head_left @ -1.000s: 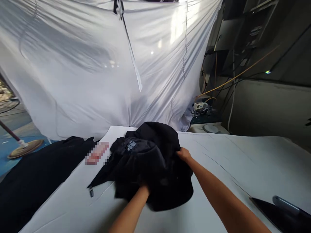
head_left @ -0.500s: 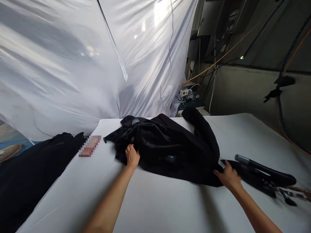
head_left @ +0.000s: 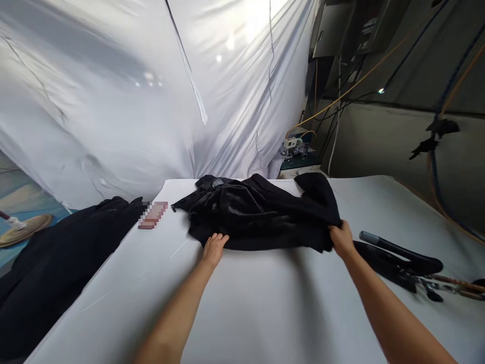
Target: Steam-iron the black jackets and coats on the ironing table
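A black jacket (head_left: 257,222) with a pale label near its collar lies rumpled across the white table. My left hand (head_left: 215,248) is at its near left edge, fingers curled over the cloth. At the near right corner my right hand (head_left: 342,237) grips the fabric between thumb and fingers and holds it slightly raised. One end of the jacket, possibly a sleeve, folds up at the far right.
A black iron-like tool (head_left: 401,258) with a handle and hose lies at the right on the white table (head_left: 257,308). Dark cloth (head_left: 68,263) is heaped along the left edge, near a blurred reddish object (head_left: 153,216). White sheeting (head_left: 151,91) hangs behind; cables hang at the right.
My right hand has moved the jacket's near edge away from me and to the left. My left hand has shifted to the jacket's near edge. The printed lettering is now out of sight.
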A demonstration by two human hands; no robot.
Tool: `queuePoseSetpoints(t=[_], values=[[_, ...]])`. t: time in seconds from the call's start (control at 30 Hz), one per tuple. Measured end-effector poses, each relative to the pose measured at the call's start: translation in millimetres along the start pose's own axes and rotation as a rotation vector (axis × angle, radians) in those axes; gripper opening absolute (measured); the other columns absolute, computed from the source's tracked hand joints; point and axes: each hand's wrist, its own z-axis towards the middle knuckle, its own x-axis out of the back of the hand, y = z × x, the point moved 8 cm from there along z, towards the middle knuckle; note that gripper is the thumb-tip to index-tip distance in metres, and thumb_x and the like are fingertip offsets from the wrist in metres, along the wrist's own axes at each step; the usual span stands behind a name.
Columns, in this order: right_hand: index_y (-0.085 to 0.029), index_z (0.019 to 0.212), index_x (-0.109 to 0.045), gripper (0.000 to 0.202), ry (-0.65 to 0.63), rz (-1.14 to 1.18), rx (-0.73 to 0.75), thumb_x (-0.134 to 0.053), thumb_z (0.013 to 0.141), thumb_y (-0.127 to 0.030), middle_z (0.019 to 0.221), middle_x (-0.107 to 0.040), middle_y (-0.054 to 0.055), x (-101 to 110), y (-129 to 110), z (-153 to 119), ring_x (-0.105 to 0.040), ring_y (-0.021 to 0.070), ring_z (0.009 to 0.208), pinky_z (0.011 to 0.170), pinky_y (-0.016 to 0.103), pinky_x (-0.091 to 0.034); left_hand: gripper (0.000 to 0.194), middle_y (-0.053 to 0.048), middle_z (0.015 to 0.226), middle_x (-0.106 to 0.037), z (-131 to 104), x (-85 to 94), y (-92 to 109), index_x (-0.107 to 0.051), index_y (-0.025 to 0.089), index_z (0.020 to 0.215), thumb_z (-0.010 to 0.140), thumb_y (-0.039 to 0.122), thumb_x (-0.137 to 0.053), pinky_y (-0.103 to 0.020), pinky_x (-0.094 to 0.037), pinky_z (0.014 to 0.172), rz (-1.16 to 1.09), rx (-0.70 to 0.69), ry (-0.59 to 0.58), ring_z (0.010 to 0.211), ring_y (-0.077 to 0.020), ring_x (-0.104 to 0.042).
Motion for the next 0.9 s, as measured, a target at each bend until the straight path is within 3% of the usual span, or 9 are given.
queuePoseSetpoints(t=[0.1,0.2,0.3,0.4,0.5,0.6,0.73,0.83,0.9], values=[[-0.003,0.124,-0.038,0.063,-0.129,-0.281,-0.069,-0.049,0.068,-0.031,0.095,-0.060,0.018,12,42,-21,-0.060,0.0271,0.086,0.073,0.035,-0.046,0.047,-0.001,0.093,-0.062,-25,-2.2,-1,-0.056,0.027,0.104,0.069,0.001,-0.040,-0.031,-0.039,0.081,-0.020,-0.047,-0.211,0.094,-0.0178,-0.053],[-0.001,0.133,-0.027,0.075,-0.283,-0.536,-0.011,-0.048,0.070,-0.036,0.088,-0.061,0.019,-2,67,-61,-0.062,0.0292,0.079,0.071,0.040,-0.046,0.040,-0.003,0.086,-0.063,-50,-5.1,12,-0.058,0.025,0.099,0.064,0.008,-0.050,-0.034,-0.040,0.079,-0.024,-0.014,-0.383,0.088,-0.0205,-0.056],[-0.007,0.141,-0.006,0.084,-0.201,-0.605,0.196,-0.042,0.075,-0.046,0.087,-0.061,0.016,-22,53,-98,-0.062,0.0294,0.074,0.068,0.042,-0.045,0.025,-0.005,0.102,-0.060,-56,-1.2,53,-0.062,0.024,0.094,0.074,0.022,-0.047,-0.035,-0.039,0.086,-0.116,-0.116,-0.245,0.100,-0.0217,-0.051],[-0.001,0.140,-0.003,0.087,-0.057,-0.669,0.305,-0.039,0.077,-0.050,0.092,-0.058,0.020,-44,31,-116,-0.059,0.0334,0.083,0.071,0.045,-0.044,0.049,-0.008,0.137,-0.037,-51,-19.9,75,-0.047,0.025,0.123,0.081,0.047,-0.036,-0.054,-0.025,0.098,-0.182,-0.039,-0.116,0.122,-0.0317,-0.033],[0.001,0.139,-0.009,0.077,0.031,-0.688,0.357,-0.035,0.080,-0.041,0.103,-0.053,0.024,-69,11,-101,-0.052,0.0354,0.096,0.076,0.046,-0.040,0.072,-0.010,0.147,-0.016,-30,-46.3,72,-0.030,0.020,0.137,0.079,0.063,-0.024,-0.067,-0.003,0.098,-0.151,0.087,-0.104,0.131,-0.0400,-0.011],[0.001,0.139,-0.010,0.077,0.044,-0.636,0.321,-0.036,0.080,-0.041,0.109,-0.049,0.026,-91,-12,-59,-0.047,0.0355,0.104,0.080,0.047,-0.038,0.075,-0.012,0.142,-0.029,10,-51.7,58,-0.034,0.019,0.134,0.079,0.065,-0.017,-0.066,0.002,0.099,-0.143,0.142,-0.140,0.131,-0.0393,-0.013],[0.000,0.138,-0.016,0.087,-0.052,-0.570,0.146,-0.044,0.074,-0.052,0.117,-0.044,0.027,-107,-30,-10,-0.043,0.0373,0.110,0.085,0.048,-0.037,0.072,-0.012,0.132,-0.044,54,-45.8,42,-0.038,0.021,0.130,0.078,0.066,-0.019,-0.065,0.000,0.099,-0.154,0.194,-0.258,0.128,-0.0359,-0.022],[-0.003,0.140,-0.012,0.101,-0.126,-0.470,0.162,-0.047,0.068,-0.064,0.120,-0.043,0.026,-99,-26,-4,-0.044,0.0381,0.110,0.087,0.047,-0.037,0.071,-0.011,0.134,-0.041,49,-43.2,41,-0.037,0.021,0.130,0.077,0.066,-0.022,-0.066,-0.002,0.099,-0.160,0.163,-0.224,0.129,-0.0371,-0.020],[-0.007,0.141,-0.008,0.101,-0.146,-0.339,0.249,-0.043,0.069,-0.068,0.119,-0.048,0.023,-83,-14,-12,-0.049,0.0350,0.107,0.085,0.044,-0.040,0.071,-0.011,0.138,-0.034,30,-39.1,44,-0.033,0.019,0.133,0.077,0.062,-0.029,-0.064,-0.004,0.100,-0.149,0.092,-0.104,0.130,-0.0380,-0.016]])
